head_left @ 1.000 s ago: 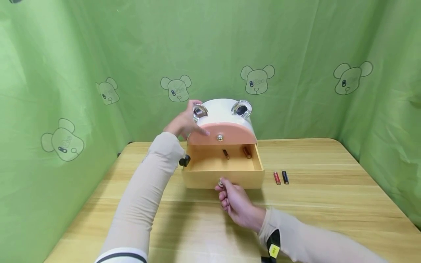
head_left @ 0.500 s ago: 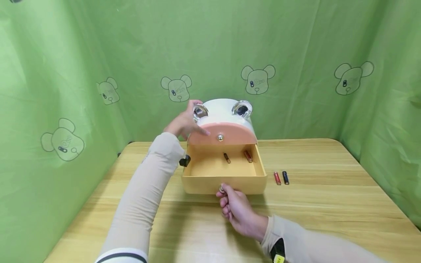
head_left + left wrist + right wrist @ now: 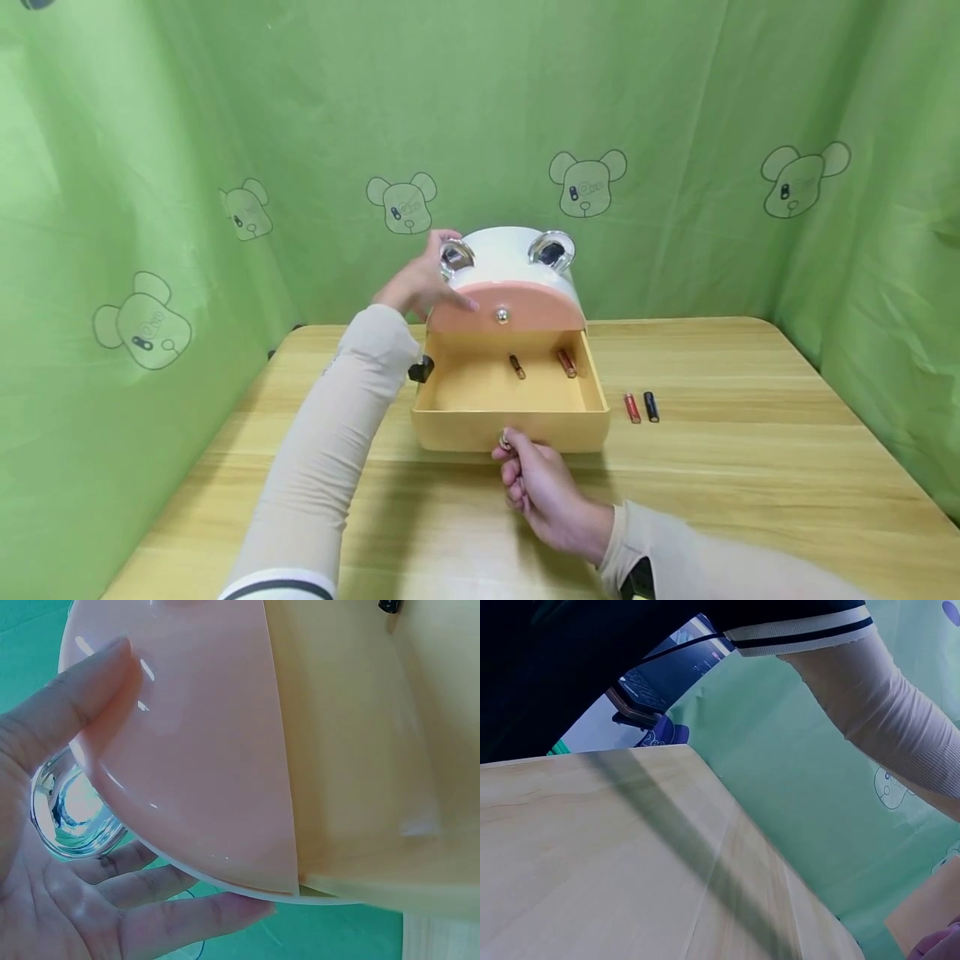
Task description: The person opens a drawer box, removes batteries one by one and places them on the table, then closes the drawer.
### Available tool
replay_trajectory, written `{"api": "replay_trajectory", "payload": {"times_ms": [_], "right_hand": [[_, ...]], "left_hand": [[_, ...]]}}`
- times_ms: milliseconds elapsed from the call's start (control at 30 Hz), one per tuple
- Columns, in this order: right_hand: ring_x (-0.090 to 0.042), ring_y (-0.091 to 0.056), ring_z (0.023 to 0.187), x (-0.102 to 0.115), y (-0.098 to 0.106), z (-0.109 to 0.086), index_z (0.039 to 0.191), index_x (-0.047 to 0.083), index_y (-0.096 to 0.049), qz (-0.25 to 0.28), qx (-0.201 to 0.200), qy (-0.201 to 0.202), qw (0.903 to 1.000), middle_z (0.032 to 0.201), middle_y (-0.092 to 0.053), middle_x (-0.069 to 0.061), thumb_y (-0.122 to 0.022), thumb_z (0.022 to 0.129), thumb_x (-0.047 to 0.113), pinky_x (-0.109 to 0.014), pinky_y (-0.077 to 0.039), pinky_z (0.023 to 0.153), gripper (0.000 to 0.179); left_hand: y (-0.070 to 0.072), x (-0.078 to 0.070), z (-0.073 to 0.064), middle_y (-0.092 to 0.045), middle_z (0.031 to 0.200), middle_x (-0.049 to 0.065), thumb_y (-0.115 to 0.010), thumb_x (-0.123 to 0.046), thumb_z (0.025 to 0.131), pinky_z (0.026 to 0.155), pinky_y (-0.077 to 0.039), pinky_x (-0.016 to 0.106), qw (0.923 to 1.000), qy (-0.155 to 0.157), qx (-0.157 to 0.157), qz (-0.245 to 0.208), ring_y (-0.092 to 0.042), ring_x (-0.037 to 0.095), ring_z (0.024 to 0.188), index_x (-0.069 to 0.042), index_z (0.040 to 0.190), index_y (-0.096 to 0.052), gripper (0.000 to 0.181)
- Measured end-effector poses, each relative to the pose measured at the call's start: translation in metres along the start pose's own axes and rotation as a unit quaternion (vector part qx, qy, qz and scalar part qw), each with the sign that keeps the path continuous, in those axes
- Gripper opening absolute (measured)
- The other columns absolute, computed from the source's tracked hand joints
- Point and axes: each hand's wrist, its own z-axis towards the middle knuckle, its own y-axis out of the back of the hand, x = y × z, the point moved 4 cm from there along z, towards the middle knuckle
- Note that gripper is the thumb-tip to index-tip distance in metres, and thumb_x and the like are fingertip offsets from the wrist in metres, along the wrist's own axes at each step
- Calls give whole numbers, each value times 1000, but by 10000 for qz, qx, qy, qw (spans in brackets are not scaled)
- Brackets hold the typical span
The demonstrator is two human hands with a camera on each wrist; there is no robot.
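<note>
A small frog-shaped storage box [image 3: 501, 255] with a white top, silver-rimmed eyes and a pink upper front [image 3: 202, 750] stands on the table. Its yellow lower drawer [image 3: 450, 429] is pulled well out. Inside lie a dark battery [image 3: 517, 366] and a red battery [image 3: 566, 362]. My left hand [image 3: 422, 279] grips the box's left side, thumb on the pink front and fingers around the edge. With thumb and fingers my right hand [image 3: 551, 492] pinches the drawer's round metal knob [image 3: 505, 440]. Only a bit of that hand shows at the corner of the right wrist view.
Right of the drawer, a red battery [image 3: 632, 407] and a dark blue battery [image 3: 651, 407] lie on the wooden table [image 3: 750, 450]. Green curtains [image 3: 487, 100] close in the back and sides.
The drawer has slid further out toward me, with my right hand drawing back on its knob. The batteries inside have come forward with it. My left hand stays in place.
</note>
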Motion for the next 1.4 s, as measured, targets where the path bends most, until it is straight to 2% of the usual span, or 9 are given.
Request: {"api": "replay_trajectory", "payload": {"times_ms": [233,533,767,833,900,1100,1200,1300,1400], "right_hand": [[-3,-39,43,-1,0,0,92,6,-56,112,149,-36,9998,59,-47,7,-50,99,34,-13,-35,39,29],[-2,-42,44,0,1,-5,93,9,-57,104,654,-138,9977,59,-50,7,-51,99,42,-13,-35,39,34],[-2,-43,44,7,-4,-11,82,8,-57,-546,1536,153,9865,59,-52,6,-51,100,28,-13,-36,41,27],[-2,-44,45,11,-7,-13,80,7,-57,-964,1939,306,9758,61,-53,4,-52,99,21,-13,-37,42,24],[-4,-46,48,16,-10,-15,79,1,-57,-1520,2364,538,9582,63,-55,1,-53,98,16,-14,-39,44,24],[-9,-56,55,38,-16,-23,87,-2,-61,-3156,3159,1313,8851,70,-62,-2,-58,97,13,-18,-47,48,18],[-14,-60,60,54,-19,-24,90,3,-63,-3665,3269,1547,8573,74,-64,-3,-59,96,15,-24,-53,52,13],[-18,-62,64,76,-21,-21,92,4,-63,-3926,3223,1771,8430,77,-65,-6,-59,96,15,-33,-58,59,12],[-19,-63,65,95,-21,-16,93,2,-62,-4019,3106,1902,8401,78,-65,-10,-59,96,14,-37,-59,63,12]], "left_hand": [[0,0,0,-39,136,20,-92,-10,60,58,-59,46,10000,31,-3,-35,-55,40,106,-42,142,-15,117],[-1,0,-1,-42,133,21,-93,-13,60,57,-59,43,9999,-9,-49,147,-56,38,102,-42,143,-14,118],[0,-1,-2,-45,128,21,-93,-14,60,59,-59,42,9997,-50,-70,249,-59,36,93,-42,144,-13,119],[1,-1,-2,-45,129,21,-93,-14,61,59,-59,42,9997,-48,-58,247,-59,36,94,-42,143,-13,118],[1,0,-2,-45,129,20,-93,-15,60,59,-59,42,9996,-88,-71,256,-59,36,95,-42,143,-13,118],[-4,8,-4,-43,133,20,-93,-16,60,63,-59,41,9997,23,23,248,-56,37,104,-42,143,-13,118],[-4,8,-4,-44,133,20,-93,-16,61,67,-59,41,9996,85,74,251,-56,37,105,-42,144,-12,119],[-1,4,-2,-46,131,20,-93,-15,60,69,-58,42,9996,-57,-35,269,-57,37,102,-41,144,-13,119],[1,2,0,-45,132,20,-93,-16,60,68,-58,42,9995,-117,-71,278,-57,37,102,-40,144,-14,118]]}}
